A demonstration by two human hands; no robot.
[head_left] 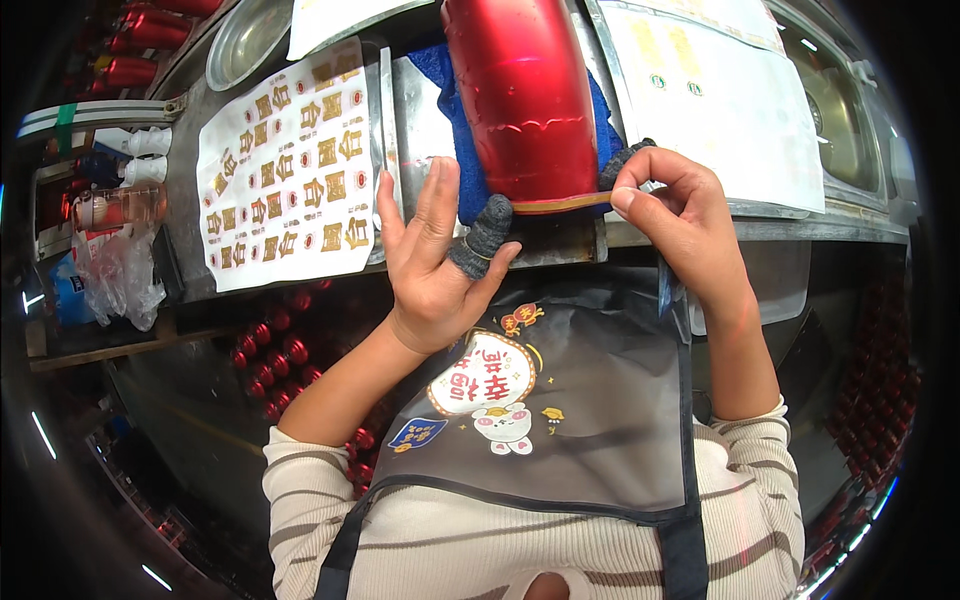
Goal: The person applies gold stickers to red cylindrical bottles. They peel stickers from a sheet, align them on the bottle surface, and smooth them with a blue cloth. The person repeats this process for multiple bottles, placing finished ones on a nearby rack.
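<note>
Red metal cylinder (520, 100), glossy, lies on a blue cloth (440, 75) at the near edge of the steel counter (420, 110), its lower rim pointing toward the person. A thin gold strip (560, 204) runs along that rim. The left hand (435, 260) is spread open, fingers extended upward beside the cylinder; its thumb, covered by a grey knitted finger cot (485, 235), presses against the left end of the strip at the rim. The right hand (675, 210) is closed in a pinch on the right end of the strip, forefinger and thumb together, a grey cot also on one fingertip touching the cylinder. To the left on the counter lies a white sheet of gold and red stickers (285, 170). To the right lies a larger white backing sheet (715, 100). A steel bowl (245, 40) stands at the far left.
</note>
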